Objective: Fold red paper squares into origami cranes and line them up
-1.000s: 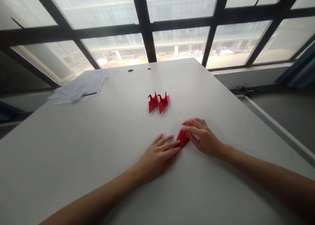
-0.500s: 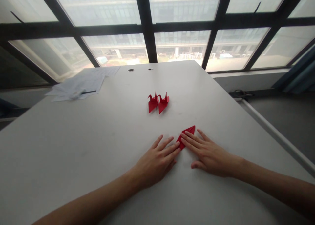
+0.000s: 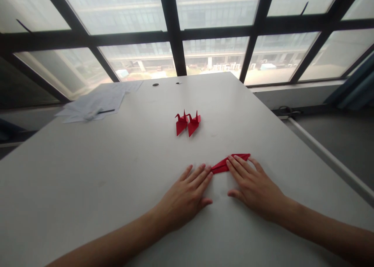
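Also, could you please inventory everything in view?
Window frame: one, black, back
Table: one, white, centre
Folded paper: one, red, right of centre
Paper cranes: two, red, beyond folded paper
Loose sheets: several, white, far left
Slim object: one, dark, on sheets
Unclear item: one, pale, on sheets
Dark spots: two, black, table's far end
Curtain: at least one, blue, right edge
Rail: one, white, right of table
Floor: one, grey, right
Left hand: one, bare, at folded paper's left tip
Right hand: one, bare, on folded paper
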`<state>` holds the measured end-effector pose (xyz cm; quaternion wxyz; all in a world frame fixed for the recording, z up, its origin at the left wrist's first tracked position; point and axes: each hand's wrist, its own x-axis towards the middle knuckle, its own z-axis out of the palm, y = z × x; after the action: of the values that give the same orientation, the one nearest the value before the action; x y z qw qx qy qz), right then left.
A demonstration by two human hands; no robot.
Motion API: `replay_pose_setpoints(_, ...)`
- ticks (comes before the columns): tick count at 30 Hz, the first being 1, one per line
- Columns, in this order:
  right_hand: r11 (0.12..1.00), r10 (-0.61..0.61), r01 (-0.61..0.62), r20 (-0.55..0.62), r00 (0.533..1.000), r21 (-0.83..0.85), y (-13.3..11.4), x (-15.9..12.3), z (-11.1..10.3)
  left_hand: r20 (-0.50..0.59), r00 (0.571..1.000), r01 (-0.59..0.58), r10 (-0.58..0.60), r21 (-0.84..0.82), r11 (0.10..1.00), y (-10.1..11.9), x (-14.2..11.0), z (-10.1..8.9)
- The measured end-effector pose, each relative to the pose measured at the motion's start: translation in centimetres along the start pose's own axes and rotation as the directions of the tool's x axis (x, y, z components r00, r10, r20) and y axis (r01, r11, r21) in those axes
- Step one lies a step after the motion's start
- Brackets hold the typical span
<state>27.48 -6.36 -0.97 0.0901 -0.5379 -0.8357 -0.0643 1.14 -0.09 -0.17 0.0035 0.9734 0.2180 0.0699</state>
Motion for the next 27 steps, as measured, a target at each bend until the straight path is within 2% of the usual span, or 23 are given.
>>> replay_pose_setpoints(4,1.000,0.015,-0.015,-0.014,1.000,0.023,-0.2,0.2,-0.5,0.014,1.000,0.012,-0.012,-0.024,1.000,0.0,0.0,0.0)
replay_pose_setpoints(8,0.992,0.040,-0.034,-0.048,0.998,0.118,0.6,2.7,-1.6,0.006,1.000,0.022,-0.021,-0.077,0.997,-0.1,0.2,-0.3)
replay_pose_setpoints(13,0.957,0.019,-0.050,0.109,0.994,0.285,1.7,6.0,-2.4,-0.038,0.995,0.087,-0.091,-0.090,0.992,-0.4,0.5,-0.5)
replay_pose_setpoints(16,0.936,0.105,-0.167,0.210,0.972,0.309,1.7,6.6,-2.5,-0.071,0.984,0.155,-0.165,-0.128,0.980,-0.8,0.6,-0.2)
replay_pose_setpoints(18,0.902,0.169,-0.264,0.284,0.944,0.340,1.7,6.8,-2.5,-0.120,0.960,0.220,-0.253,-0.237,0.946,-1.2,0.7,0.0)
replay_pose_setpoints(20,0.843,0.202,-0.342,0.346,0.916,0.414,1.8,7.0,-2.5,-0.177,0.901,0.293,-0.396,-0.426,0.856,-1.7,0.9,0.1)
replay_pose_setpoints(22,0.742,0.210,-0.402,0.383,0.900,0.537,1.7,7.4,-2.6,-0.170,0.815,0.328,-0.554,-0.653,0.683,-2.1,1.3,0.0)
replay_pose_setpoints(24,0.588,0.200,-0.433,0.396,0.896,0.684,1.5,7.9,-2.8,-0.072,0.744,0.314,-0.664,-0.839,0.443,-2.4,1.7,-0.3)
replay_pose_setpoints(27,0.343,0.201,-0.427,0.379,0.903,0.837,0.5,8.6,-3.1,0.128,0.699,0.247,-0.703,-0.967,0.069,-2.4,2.1,-0.8)
